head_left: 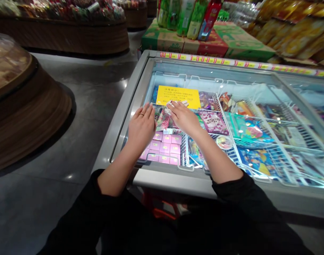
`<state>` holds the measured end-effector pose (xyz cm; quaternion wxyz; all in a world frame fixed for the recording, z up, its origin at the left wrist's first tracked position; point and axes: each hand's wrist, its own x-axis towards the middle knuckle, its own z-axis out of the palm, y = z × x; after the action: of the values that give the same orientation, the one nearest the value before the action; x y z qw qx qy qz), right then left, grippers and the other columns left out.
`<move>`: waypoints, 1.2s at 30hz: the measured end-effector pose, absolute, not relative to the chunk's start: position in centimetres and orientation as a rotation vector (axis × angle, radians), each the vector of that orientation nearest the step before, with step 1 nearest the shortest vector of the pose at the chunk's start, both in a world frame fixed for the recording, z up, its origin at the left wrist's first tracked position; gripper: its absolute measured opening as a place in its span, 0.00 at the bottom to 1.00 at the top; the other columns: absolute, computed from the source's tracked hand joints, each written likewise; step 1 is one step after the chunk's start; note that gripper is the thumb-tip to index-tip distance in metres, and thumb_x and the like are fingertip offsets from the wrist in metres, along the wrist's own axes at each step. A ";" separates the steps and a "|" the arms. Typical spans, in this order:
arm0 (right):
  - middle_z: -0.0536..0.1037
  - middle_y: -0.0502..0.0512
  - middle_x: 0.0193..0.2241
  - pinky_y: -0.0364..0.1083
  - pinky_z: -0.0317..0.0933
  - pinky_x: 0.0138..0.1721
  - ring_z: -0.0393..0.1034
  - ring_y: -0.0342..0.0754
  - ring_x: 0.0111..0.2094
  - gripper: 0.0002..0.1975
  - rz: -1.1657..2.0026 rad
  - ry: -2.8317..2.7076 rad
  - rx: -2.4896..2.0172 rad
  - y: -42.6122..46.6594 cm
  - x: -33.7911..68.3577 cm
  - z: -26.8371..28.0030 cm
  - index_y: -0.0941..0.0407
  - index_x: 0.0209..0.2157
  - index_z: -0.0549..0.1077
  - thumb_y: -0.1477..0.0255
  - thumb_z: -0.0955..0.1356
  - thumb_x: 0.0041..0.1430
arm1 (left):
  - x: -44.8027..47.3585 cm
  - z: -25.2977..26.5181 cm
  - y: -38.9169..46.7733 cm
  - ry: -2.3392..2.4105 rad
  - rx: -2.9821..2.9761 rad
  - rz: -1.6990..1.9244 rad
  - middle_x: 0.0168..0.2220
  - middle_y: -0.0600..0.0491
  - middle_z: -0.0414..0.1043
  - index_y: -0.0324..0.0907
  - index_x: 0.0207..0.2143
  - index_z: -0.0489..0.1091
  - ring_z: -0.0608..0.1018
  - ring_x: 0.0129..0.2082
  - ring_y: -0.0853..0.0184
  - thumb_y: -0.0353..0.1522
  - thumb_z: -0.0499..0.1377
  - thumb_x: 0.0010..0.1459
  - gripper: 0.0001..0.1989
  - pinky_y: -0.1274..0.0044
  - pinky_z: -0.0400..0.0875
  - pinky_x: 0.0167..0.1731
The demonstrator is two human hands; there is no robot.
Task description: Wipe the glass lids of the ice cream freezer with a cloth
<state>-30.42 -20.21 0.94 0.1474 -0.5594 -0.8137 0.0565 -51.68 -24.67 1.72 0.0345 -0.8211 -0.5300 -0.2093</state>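
Observation:
My left hand (142,124) lies flat on the glass lid (231,76) of a chest freezer, near its left side. Its fingers are stretched out, and a ring is on one of them. My right hand (185,118) presses a crumpled white cloth (168,111) onto the glass, mostly covering it with the fingers. That cloth sits at the lower edge of a yellow notice (177,94) with printed writing. Under the glass, pink boxes (165,147) fill a wire basket below my left hand. A pink-and-white packet (213,122) lies to the right of my right hand.
Several bottles (187,17) stand on cardboard cartons (204,46) behind the freezer. Price labels line its back rim (233,63). Round wooden display stands (26,117) are at the left, across the grey floor (92,85). Yellow bags (300,32) are stacked at the right back.

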 end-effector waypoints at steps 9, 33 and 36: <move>0.63 0.51 0.74 0.61 0.50 0.76 0.52 0.54 0.76 0.26 0.235 -2.395 -1.474 -19.7 -31.2 0.5 0.49 0.72 0.67 0.68 0.60 0.77 | -53.1 1.8 -23.4 -1.706 -2.381 -0.897 0.75 0.41 0.58 0.38 0.72 0.62 0.59 0.77 0.53 0.22 0.54 0.65 0.33 0.58 0.55 0.76; 0.66 0.62 0.72 0.63 0.53 0.75 0.58 0.61 0.74 0.28 0.074 -2.256 -1.740 -21.7 -31.1 1.7 0.61 0.71 0.68 0.73 0.58 0.74 | -54.0 1.8 -23.8 -1.731 -2.343 -0.845 0.72 0.42 0.66 0.38 0.72 0.63 0.64 0.75 0.59 0.17 0.49 0.64 0.35 0.65 0.63 0.73; 0.68 0.66 0.71 0.63 0.54 0.74 0.59 0.63 0.73 0.28 0.012 -2.207 -1.801 -23.2 -31.4 1.4 0.64 0.70 0.69 0.75 0.59 0.73 | -53.4 2.3 -23.9 -1.678 -2.374 -0.789 0.73 0.41 0.63 0.36 0.74 0.60 0.61 0.76 0.58 0.18 0.49 0.64 0.36 0.64 0.60 0.74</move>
<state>-31.39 -23.17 1.44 0.1461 -0.6255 -0.7664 0.0041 -53.39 -23.90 2.30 0.0648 -0.7865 -0.5559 -0.2613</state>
